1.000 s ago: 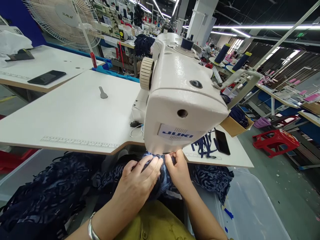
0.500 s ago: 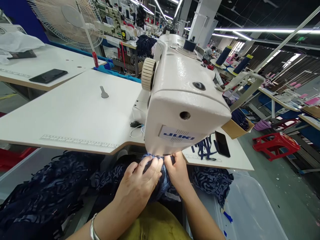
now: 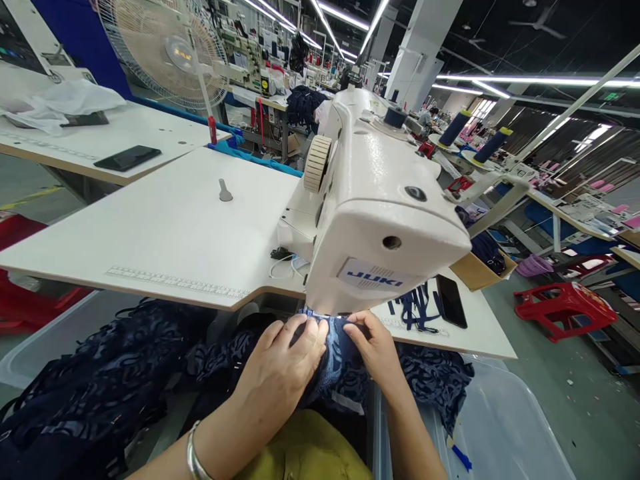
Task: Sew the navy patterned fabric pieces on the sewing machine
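A white JUKI sewing machine (image 3: 380, 200) stands on the white work table (image 3: 165, 227). Dark blue patterned fabric (image 3: 330, 363) lies under the machine's head and spills into my lap. My left hand (image 3: 280, 367) rests on the fabric with its fingers curled and pressed down just below the head. My right hand (image 3: 373, 343) pinches the same fabric right beside it, at the machine's front edge. The needle area is hidden by the machine head. A silver bracelet (image 3: 196, 457) sits on my left wrist.
More dark blue fabric (image 3: 95, 387) is heaped at my left. A black phone (image 3: 451, 301) and dark straps (image 3: 413, 308) lie on the table to the right. A clear plastic bin (image 3: 500, 427) stands at lower right. A fan (image 3: 165, 50), thread cones (image 3: 493, 145) and a red stool (image 3: 565, 307) surround the table.
My view has shifted a little, so the machine sits further right in frame. Both hands stay on the fabric under the head, moving slightly right with it.
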A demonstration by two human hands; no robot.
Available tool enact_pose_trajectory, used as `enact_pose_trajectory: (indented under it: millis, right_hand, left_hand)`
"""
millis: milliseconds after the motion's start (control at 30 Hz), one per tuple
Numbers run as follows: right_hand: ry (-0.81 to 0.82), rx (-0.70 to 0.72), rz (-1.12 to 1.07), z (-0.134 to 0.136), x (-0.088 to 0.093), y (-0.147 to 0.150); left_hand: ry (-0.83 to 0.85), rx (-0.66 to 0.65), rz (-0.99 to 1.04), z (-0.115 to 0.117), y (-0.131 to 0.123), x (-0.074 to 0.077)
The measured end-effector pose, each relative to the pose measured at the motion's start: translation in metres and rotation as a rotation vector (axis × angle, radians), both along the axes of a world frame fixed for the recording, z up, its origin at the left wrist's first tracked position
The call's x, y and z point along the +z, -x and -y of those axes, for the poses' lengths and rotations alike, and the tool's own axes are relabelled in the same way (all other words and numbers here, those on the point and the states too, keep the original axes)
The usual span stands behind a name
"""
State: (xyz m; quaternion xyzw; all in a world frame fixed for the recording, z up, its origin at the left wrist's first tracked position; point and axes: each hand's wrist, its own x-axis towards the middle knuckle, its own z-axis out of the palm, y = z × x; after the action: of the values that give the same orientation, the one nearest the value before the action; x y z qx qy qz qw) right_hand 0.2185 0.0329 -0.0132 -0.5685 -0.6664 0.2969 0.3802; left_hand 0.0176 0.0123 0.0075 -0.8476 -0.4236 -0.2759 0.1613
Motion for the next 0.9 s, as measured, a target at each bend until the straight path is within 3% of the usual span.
enact_pose_trajectory:
  millis: [267,367,467,700,800,900]
  right_hand:
    - [0.096,-0.035,0.156,0.016,0.006,-0.053]
    - [0.241,-0.039,0.146,0.024,0.009,-0.063]
    - [0.439,-0.021,-0.009,0.028,0.006,-0.066]
    - [0.447,-0.056,-0.722,0.024,-0.001,-0.049]
    - [0.407,0.007,-0.803,0.019,0.009,-0.026]
    - [0.353,0.028,-0.705,0.011,0.017,0.005]
  left_hand:
    - [0.013,-0.034,-0.011,0.001,-0.004,0.003]
    - [0.080,-0.052,-0.007,0.004,-0.007,0.003]
    - [0.113,-0.053,-0.008,0.008,-0.012,0.003]
    - [0.116,-0.044,-0.112,0.012,-0.003,0.009]
    - [0.076,0.016,-0.094,0.009,0.016,0.010]
    - [-0.017,0.125,-0.092,0.001,0.034,0.005]
